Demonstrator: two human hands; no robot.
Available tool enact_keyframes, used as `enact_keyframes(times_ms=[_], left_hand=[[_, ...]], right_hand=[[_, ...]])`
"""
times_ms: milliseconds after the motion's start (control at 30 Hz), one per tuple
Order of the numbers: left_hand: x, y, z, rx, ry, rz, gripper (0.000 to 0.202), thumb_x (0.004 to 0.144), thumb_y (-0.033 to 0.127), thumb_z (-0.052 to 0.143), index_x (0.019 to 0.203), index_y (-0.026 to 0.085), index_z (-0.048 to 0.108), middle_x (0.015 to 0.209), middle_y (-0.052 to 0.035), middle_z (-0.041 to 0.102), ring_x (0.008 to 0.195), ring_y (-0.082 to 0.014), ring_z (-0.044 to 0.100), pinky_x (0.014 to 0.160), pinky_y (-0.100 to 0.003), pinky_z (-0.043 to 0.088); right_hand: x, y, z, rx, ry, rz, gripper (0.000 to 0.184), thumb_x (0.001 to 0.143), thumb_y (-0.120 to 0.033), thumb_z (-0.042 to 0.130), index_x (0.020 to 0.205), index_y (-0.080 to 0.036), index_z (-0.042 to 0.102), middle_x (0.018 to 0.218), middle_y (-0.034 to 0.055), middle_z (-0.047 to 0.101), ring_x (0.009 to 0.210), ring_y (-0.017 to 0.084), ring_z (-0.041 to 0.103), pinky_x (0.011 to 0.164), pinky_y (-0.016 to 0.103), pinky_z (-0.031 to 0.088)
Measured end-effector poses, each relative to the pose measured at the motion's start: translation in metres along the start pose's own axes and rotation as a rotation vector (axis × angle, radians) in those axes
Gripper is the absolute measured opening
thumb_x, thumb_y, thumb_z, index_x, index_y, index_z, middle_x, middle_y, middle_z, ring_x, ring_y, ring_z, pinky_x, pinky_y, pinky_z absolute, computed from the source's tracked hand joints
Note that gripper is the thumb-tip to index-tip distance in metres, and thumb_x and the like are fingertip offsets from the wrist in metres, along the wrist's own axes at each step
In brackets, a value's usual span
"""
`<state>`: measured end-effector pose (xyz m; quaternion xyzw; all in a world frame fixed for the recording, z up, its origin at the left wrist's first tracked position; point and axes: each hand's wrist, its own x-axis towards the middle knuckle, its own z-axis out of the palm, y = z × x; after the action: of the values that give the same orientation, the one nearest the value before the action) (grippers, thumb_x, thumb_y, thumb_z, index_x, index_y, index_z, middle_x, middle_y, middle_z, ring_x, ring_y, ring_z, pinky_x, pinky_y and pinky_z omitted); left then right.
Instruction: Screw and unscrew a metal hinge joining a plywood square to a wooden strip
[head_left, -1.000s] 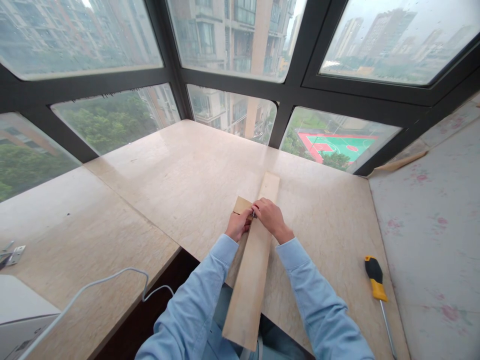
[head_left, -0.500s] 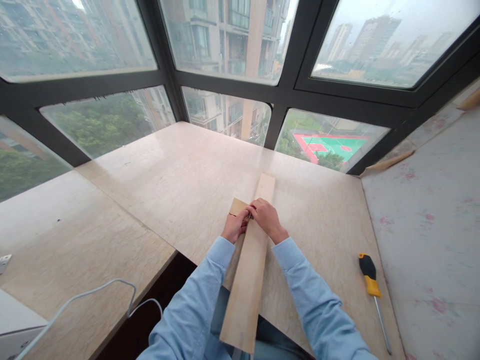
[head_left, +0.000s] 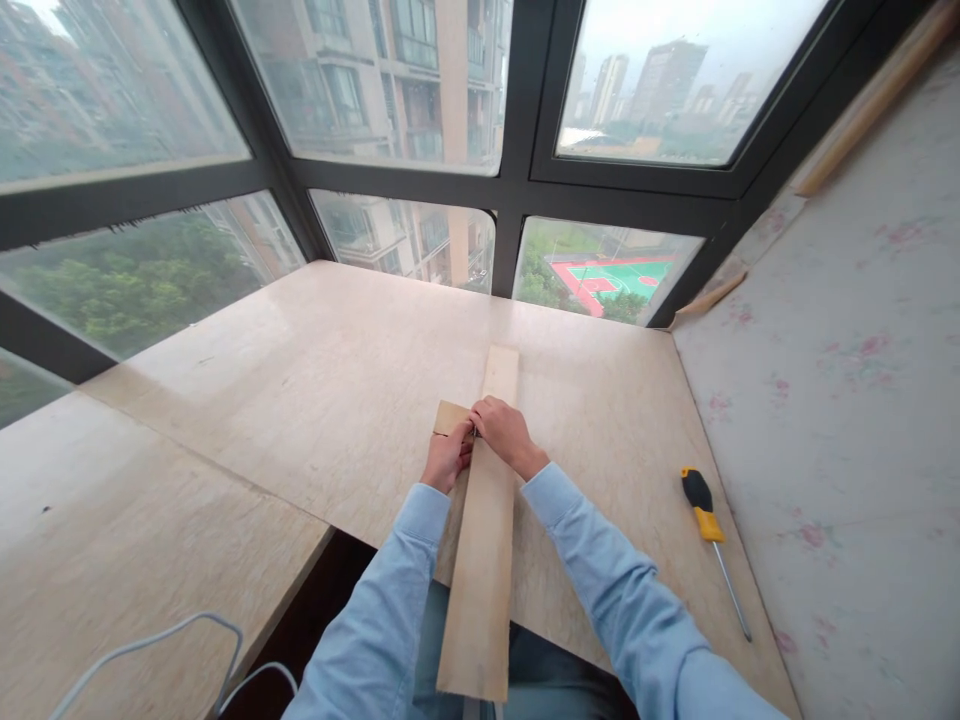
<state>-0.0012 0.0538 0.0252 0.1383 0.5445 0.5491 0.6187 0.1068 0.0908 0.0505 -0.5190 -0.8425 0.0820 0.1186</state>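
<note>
At the near edge of the countertop (head_left: 600, 520), a long wooden board (head_left: 480, 580) is overhanging while extending away across the surface. A pale cable (head_left: 199, 614) is looping at lower left; a yellow-and-black screwdriver (head_left: 709, 525) is lying at right, well apart from both hands. Farther on, the left hand (head_left: 448, 458) is curling beside the board's left edge, gripping a smaller wooden piece (head_left: 453, 417). The right hand (head_left: 504, 432) is resting on the board, its fingertips pinching a small metal part (head_left: 474, 432) (largely hidden by the fingers) at that same edge. Beyond, dark window frames (head_left: 420, 183) are standing, a sports court (head_left: 622, 278) showing outside.
</note>
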Motion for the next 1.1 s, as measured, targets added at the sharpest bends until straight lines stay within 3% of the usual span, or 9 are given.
enact_keyframes(times_ms=[333, 500, 700, 800, 967, 1100], left_hand=[[0.0, 0.003, 0.001, -0.025, 0.026, -0.017, 0.023, 0.068, 0.015, 0.07, 0.09, 0.011, 0.062, 0.066, -0.0024, 0.066, 0.048, -0.0146, 0.062, 0.046, -0.025, 0.052], [0.003, 0.002, 0.0, -0.012, 0.034, -0.024, 0.025, 0.069, 0.014, 0.07, 0.092, 0.01, 0.062, 0.068, -0.0054, 0.068, 0.051, -0.0167, 0.065, 0.048, -0.026, 0.055], [0.0, 0.006, 0.001, 0.015, 0.023, -0.037, 0.023, 0.07, 0.011, 0.07, 0.091, 0.01, 0.061, 0.07, -0.0056, 0.069, 0.05, -0.0169, 0.065, 0.046, -0.027, 0.055], [-0.003, 0.009, 0.002, 0.022, 0.016, -0.053, 0.021, 0.071, 0.01, 0.07, 0.089, 0.009, 0.061, 0.069, -0.0053, 0.068, 0.05, -0.0178, 0.065, 0.045, -0.028, 0.055], [-0.005, 0.009, 0.001, 0.037, -0.021, -0.063, 0.017, 0.073, 0.008, 0.068, 0.088, 0.01, 0.061, 0.068, -0.0048, 0.068, 0.051, -0.0176, 0.065, 0.047, -0.027, 0.056], [-0.004, 0.006, -0.006, 0.039, -0.068, -0.055, 0.021, 0.072, 0.007, 0.068, 0.092, 0.01, 0.062, 0.07, -0.0055, 0.069, 0.053, -0.0177, 0.066, 0.05, -0.027, 0.057]], right_hand=[[-0.01, 0.01, -0.012, 0.122, 0.05, -0.016, 0.017, 0.096, -0.025, 0.051, 0.095, -0.02, 0.067, 0.1, 0.0046, 0.068, 0.092, 0.016, 0.062, 0.073, 0.025, 0.043], [-0.035, 0.027, -0.032, 0.311, 0.179, 0.008, 0.014, 0.092, -0.021, 0.055, 0.087, -0.019, 0.068, 0.088, 0.0031, 0.068, 0.08, 0.014, 0.061, 0.073, 0.024, 0.043], [-0.092, 0.064, -0.059, 0.387, 0.305, 0.131, 0.017, 0.09, -0.021, 0.052, 0.082, -0.018, 0.067, 0.083, 0.0046, 0.069, 0.074, 0.015, 0.061, 0.072, 0.027, 0.045], [-0.129, 0.092, -0.066, 0.305, 0.44, 0.294, 0.02, 0.089, -0.028, 0.049, 0.084, -0.018, 0.066, 0.083, 0.0071, 0.068, 0.071, 0.018, 0.06, 0.071, 0.031, 0.046], [-0.192, 0.138, -0.063, 0.035, 0.618, 0.569, 0.027, 0.083, -0.029, 0.051, 0.099, -0.015, 0.066, 0.101, 0.016, 0.066, 0.091, 0.026, 0.06, 0.088, 0.041, 0.046], [-0.223, 0.158, -0.056, -0.099, 0.609, 0.688, 0.032, 0.081, -0.027, 0.052, 0.107, -0.013, 0.064, 0.11, 0.0194, 0.063, 0.108, 0.03, 0.055, 0.094, 0.045, 0.044]])
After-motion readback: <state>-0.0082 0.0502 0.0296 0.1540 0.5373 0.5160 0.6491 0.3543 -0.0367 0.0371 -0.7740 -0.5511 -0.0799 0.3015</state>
